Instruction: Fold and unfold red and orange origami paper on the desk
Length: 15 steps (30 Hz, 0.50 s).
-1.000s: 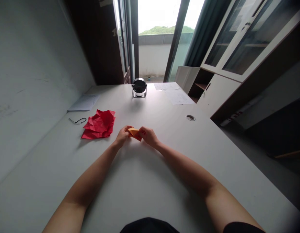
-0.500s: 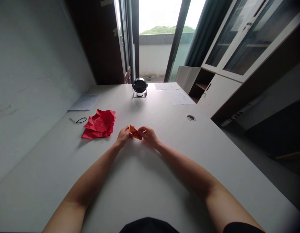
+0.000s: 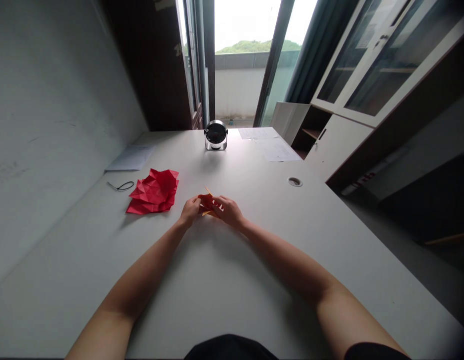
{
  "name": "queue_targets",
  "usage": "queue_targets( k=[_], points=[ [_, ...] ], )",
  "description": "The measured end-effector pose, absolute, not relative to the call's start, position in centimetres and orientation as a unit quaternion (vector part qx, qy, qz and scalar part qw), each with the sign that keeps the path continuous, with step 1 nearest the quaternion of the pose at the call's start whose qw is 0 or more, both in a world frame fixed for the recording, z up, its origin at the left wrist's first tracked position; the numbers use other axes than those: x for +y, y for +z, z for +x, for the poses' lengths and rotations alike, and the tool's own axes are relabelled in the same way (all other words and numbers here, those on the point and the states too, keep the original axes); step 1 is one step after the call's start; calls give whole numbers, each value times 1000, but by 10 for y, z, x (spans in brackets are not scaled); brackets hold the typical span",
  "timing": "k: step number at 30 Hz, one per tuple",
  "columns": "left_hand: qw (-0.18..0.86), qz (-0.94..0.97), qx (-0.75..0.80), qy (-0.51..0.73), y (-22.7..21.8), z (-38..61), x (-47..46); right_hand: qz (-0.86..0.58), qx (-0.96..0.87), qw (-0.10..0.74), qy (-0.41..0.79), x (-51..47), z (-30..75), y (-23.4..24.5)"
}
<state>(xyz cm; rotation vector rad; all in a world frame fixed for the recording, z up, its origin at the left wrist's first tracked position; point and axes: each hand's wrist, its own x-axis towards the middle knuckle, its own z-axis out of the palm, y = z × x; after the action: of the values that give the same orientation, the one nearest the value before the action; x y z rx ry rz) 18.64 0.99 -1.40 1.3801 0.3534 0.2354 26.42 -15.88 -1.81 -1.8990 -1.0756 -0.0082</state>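
Note:
Between my two hands is a small piece of folded paper (image 3: 206,201), red and orange, with thin orange points sticking out at its top and bottom. My left hand (image 3: 191,209) pinches its left side. On the right side, the fingers of my right hand (image 3: 227,209) close on the paper and cover part of it. Creased red paper sheets (image 3: 153,192) lie on the white table (image 3: 232,270) to the left of my left hand, apart from it.
A black cable tie loop (image 3: 125,186) and a sheaf of papers (image 3: 129,158) lie at the left by the wall. A round silver-framed device (image 3: 215,135) stands at the back. Printed sheets (image 3: 279,150) and a cable hole (image 3: 295,182) are to the right.
The folded paper has turned or opened in my hands: more red faces me and the orange points stick out. My right hand has closed further over it. The red sheets have not moved.

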Motion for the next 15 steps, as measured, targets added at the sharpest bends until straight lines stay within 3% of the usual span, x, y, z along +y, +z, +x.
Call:
queue_targets(
  k=[7,15],
  points=[
    [744,647,143,87,-15,187,13,-748,-412,517,62,-157,267,-15],
    [701,701,96,87,-8,182,9,-780,-418,466,11,-158,267,-16]
  ],
)
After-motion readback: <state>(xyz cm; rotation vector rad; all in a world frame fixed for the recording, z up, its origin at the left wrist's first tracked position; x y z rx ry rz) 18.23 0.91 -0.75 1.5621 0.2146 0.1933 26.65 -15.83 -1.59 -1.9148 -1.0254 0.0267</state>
